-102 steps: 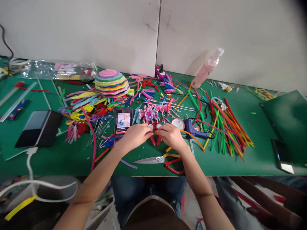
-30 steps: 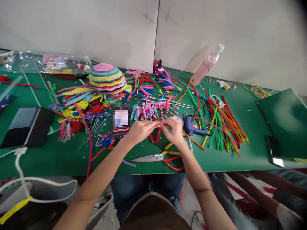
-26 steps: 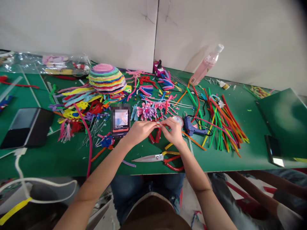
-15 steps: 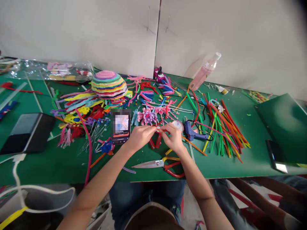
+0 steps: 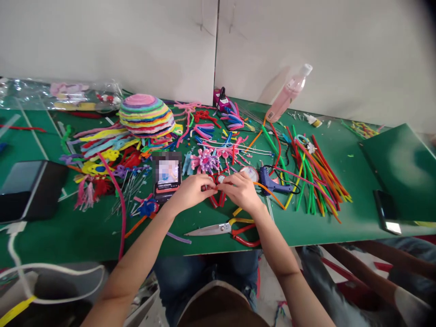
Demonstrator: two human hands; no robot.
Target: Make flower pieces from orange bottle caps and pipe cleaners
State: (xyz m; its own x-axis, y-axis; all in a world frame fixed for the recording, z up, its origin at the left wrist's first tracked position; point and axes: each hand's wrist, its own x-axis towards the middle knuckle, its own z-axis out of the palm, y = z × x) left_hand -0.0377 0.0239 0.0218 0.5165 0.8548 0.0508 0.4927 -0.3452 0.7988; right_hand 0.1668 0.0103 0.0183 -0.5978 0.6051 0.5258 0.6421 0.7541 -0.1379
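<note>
My left hand [image 5: 192, 193] and my right hand [image 5: 242, 193] meet over the middle of the table, fingers closed in a pinch. Between them is a small red pipe-cleaner piece [image 5: 222, 199] with a round, whitish patterned disc [image 5: 221, 179] near its top; a second red-rimmed disc shows partly by my left fingers. Its lower red strands hang below my fingertips, and my fingers hide the rest. Just behind stands a pink and purple pipe-cleaner flower [image 5: 205, 160]. Large scissors [image 5: 211, 230] with yellow and red handles lie in front, and a blue glue gun [image 5: 272, 184] lies right of my right hand.
A phone with a lit screen [image 5: 168, 175] stands left of my hands. Further left are a striped domed hat [image 5: 146, 116] and piled crafts. A pink bottle [image 5: 288, 95], loose pipe cleaners [image 5: 316, 177] and a dark phone [image 5: 387, 211] are to the right. Another person's arm [image 5: 361, 268] shows lower right.
My fingertips have shifted slightly left and down around the red piece, and its round discs show more clearly between them. The camera view has turned a little to the right.
</note>
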